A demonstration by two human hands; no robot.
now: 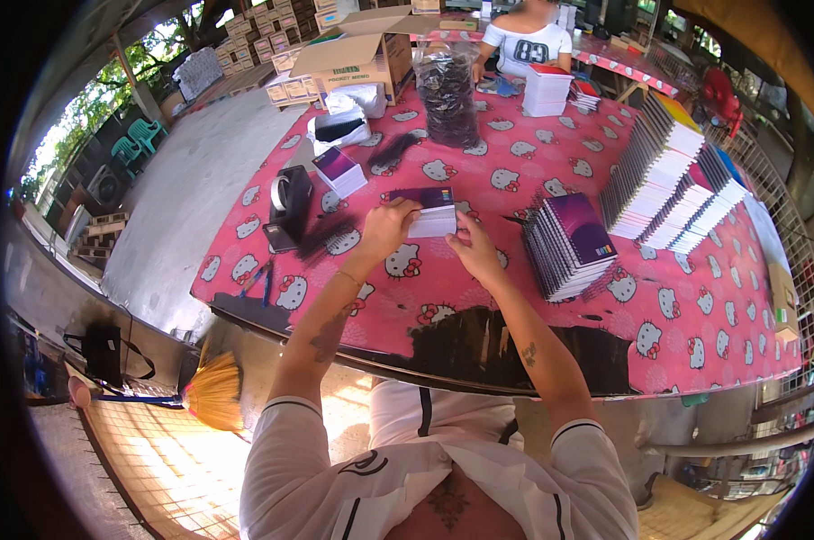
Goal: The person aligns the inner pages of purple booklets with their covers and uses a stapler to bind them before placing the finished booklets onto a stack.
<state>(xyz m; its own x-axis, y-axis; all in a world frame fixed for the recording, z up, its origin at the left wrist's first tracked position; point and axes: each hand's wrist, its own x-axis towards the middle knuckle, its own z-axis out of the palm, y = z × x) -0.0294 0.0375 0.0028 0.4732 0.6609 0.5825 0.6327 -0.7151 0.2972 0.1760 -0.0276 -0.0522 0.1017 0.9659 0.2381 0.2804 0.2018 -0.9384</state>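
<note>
Gripping a purple-covered white paper block [436, 219], the left hand [392, 225] and right hand [474, 247] seemingly align sheets; the next move likely needs even edges.

Pink, wht-cat-print tblcloth [479, 292]; purple/wht nbk [432, 221]; yel/blue broom [213, 393].

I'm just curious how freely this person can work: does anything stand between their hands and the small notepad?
Nothing visible does. The left hand already holds the notepad at its left side, and the right hand is at its right edge.
</note>
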